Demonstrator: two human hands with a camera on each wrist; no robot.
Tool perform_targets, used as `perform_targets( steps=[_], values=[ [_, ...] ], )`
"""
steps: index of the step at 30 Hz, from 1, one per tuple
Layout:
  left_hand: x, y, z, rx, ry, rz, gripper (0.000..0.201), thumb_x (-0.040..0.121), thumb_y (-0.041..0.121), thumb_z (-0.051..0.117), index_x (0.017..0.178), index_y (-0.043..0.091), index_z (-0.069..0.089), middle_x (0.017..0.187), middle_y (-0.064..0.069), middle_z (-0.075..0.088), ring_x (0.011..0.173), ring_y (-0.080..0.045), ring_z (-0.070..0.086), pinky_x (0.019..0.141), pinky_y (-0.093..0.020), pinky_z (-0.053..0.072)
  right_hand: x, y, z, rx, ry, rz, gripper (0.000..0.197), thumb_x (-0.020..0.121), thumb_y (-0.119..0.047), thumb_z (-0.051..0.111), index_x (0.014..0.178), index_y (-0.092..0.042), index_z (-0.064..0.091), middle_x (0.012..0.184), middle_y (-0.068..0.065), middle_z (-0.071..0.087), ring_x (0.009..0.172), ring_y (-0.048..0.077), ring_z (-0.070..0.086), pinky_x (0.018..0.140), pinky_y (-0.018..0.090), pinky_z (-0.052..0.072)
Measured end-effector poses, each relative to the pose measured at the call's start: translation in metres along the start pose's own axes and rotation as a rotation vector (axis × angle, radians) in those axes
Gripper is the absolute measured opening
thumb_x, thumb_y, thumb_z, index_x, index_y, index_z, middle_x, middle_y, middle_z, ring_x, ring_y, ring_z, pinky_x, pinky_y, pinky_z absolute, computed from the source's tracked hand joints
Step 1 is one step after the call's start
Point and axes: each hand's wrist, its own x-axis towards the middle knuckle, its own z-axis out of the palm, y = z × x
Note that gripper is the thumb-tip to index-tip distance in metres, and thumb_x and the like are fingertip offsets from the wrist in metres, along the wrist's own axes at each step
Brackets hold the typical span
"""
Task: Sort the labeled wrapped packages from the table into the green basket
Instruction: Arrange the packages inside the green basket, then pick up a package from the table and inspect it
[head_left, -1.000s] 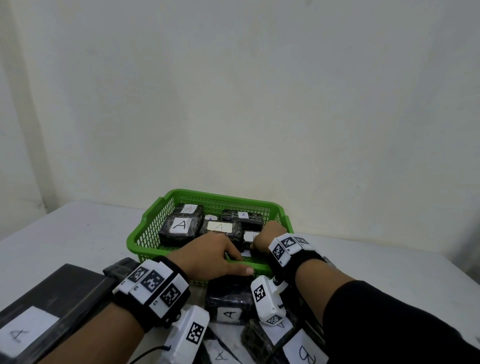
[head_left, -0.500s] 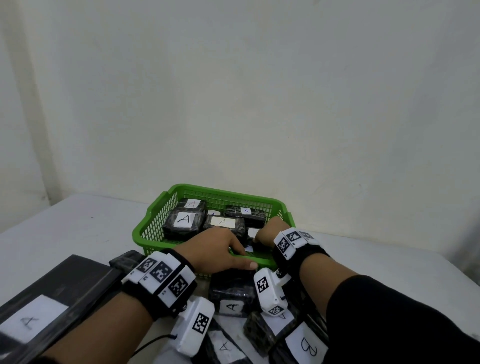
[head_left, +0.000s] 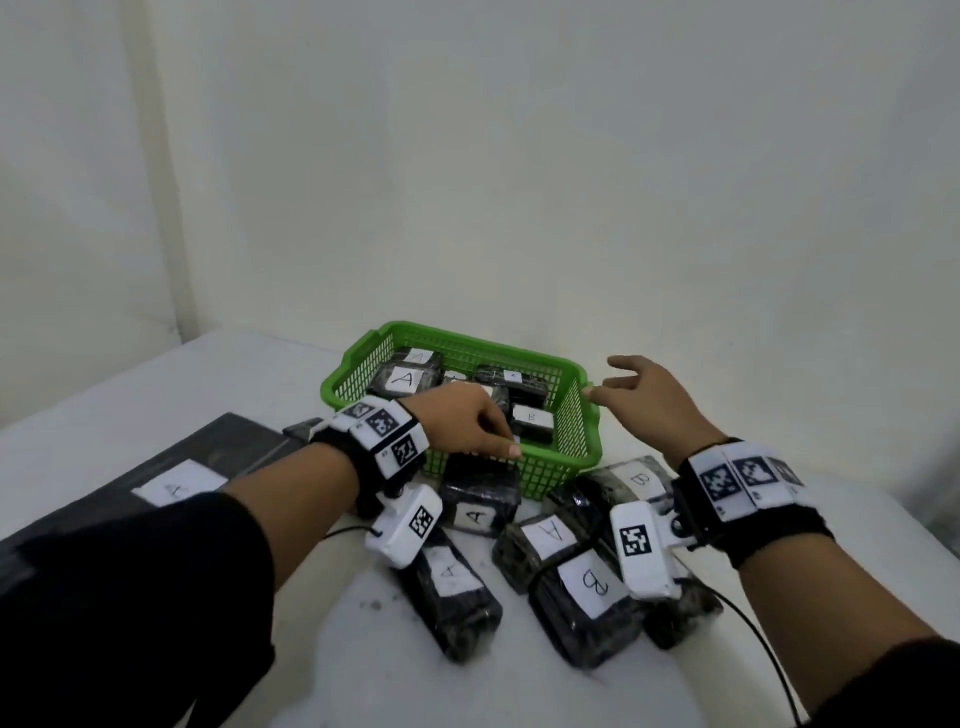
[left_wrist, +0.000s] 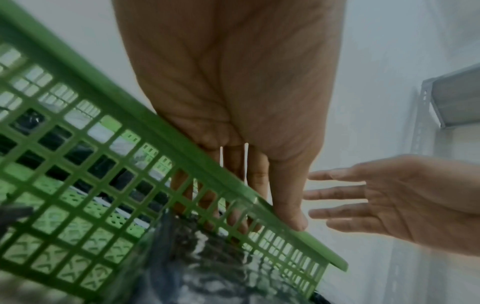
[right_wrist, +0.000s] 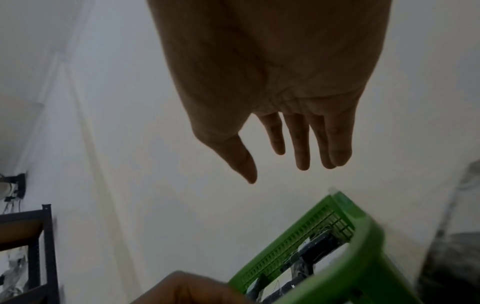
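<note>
The green basket (head_left: 574, 421) stands mid-table with several black wrapped packages inside, one labelled A (head_left: 404, 378) and one labelled B (head_left: 531, 418). My left hand (head_left: 467, 421) grips the near rim: in the left wrist view the fingers (left_wrist: 235, 164) reach down behind the mesh and the thumb (left_wrist: 288, 201) lies outside along the rim. My right hand (head_left: 649, 400) hovers open just right of the basket's right rim, fingers spread, holding nothing. More packages lie on the table before the basket, labelled A (head_left: 478, 499), A (head_left: 452, 582), A (head_left: 545, 538), B (head_left: 589, 587) and B (head_left: 636, 480).
A large flat black package with an A label (head_left: 176, 483) lies at the left of the white table. A pale wall rises close behind the basket. Bare table (head_left: 779, 467) stretches to the right. In the right wrist view a dark shelf frame (right_wrist: 46, 246) stands further off.
My right hand has come out of the basket and moved up and right, now open and empty. My left hand stays on the near rim.
</note>
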Motion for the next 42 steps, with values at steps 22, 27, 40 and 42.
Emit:
perform_targets(
  steps=[22, 27, 40, 42],
  values=[
    [-0.090, 0.011, 0.023, 0.165, 0.185, 0.242, 0.038, 0.092, 0.042, 0.075, 0.128, 0.030, 0.071, 0.124, 0.012, 0.068, 0.109, -0.002, 0.061, 0.095, -0.018, 0.043, -0.136, 0.015, 0.026, -0.211, -0.269, -0.174, 0.087, 0.086, -0.037, 0.082, 0.160, -0.030, 0.036, 0.159, -0.004, 0.047, 0.142, 0.017, 0.048, 0.107, 0.027, 0.040],
    [-0.084, 0.033, 0.045, 0.204, 0.131, 0.260, 0.043, 0.092, 0.040, 0.074, 0.131, 0.023, 0.069, 0.122, 0.008, 0.068, 0.106, -0.006, 0.062, 0.094, -0.020, 0.049, -0.138, 0.029, 0.018, -0.276, -0.323, -0.143, 0.080, 0.089, -0.020, 0.075, 0.160, -0.027, 0.038, 0.158, -0.004, 0.048, 0.136, 0.013, 0.053, 0.099, 0.018, 0.040],
    [-0.053, 0.089, 0.085, 0.236, 0.077, 0.270, 0.046, 0.093, 0.038, 0.072, 0.135, 0.020, 0.066, 0.132, 0.003, 0.064, 0.119, -0.015, 0.060, 0.102, -0.030, 0.049, -0.142, 0.081, -0.024, -0.280, -0.209, 0.005, 0.069, 0.089, -0.022, 0.074, 0.153, -0.025, 0.047, 0.151, 0.002, 0.054, 0.130, 0.022, 0.059, 0.095, 0.023, 0.041],
    [-0.043, 0.097, 0.087, 0.231, 0.106, 0.245, 0.046, 0.094, 0.036, 0.071, 0.135, 0.017, 0.066, 0.129, 0.000, 0.064, 0.117, -0.018, 0.061, 0.101, -0.033, 0.050, -0.137, 0.085, -0.029, -0.281, -0.189, 0.024, 0.067, 0.090, -0.024, 0.075, 0.151, -0.024, 0.049, 0.149, 0.006, 0.054, 0.130, 0.023, 0.057, 0.090, 0.023, 0.038]
  ],
)
